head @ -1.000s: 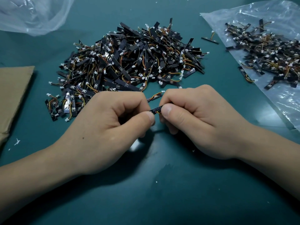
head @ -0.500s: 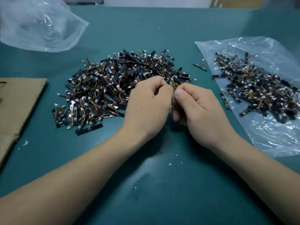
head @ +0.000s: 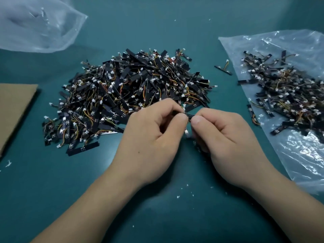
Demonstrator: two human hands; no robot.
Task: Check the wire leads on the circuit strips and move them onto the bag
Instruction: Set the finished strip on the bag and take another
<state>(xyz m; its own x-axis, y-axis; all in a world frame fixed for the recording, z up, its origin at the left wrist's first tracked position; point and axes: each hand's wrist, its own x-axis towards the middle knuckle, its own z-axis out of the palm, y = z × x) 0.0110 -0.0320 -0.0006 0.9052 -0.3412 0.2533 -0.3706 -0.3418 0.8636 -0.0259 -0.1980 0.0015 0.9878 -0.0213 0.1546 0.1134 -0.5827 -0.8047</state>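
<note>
L hand (head: 154, 137) & R hand (head: 226, 137) have pulled back off pile (head: 131, 90). Each grip is now clamped thumb-to-finger on one end of a strip (head: 188, 114), just in front of pile. Lead check looks underway; strip not yet on bag (head: 298, 163) at right.

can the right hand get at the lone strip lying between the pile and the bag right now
Probably, once freed: the lone strip lies on bare table with nothing over it, but the right hand and left hand are both pinching the held strip.
</note>
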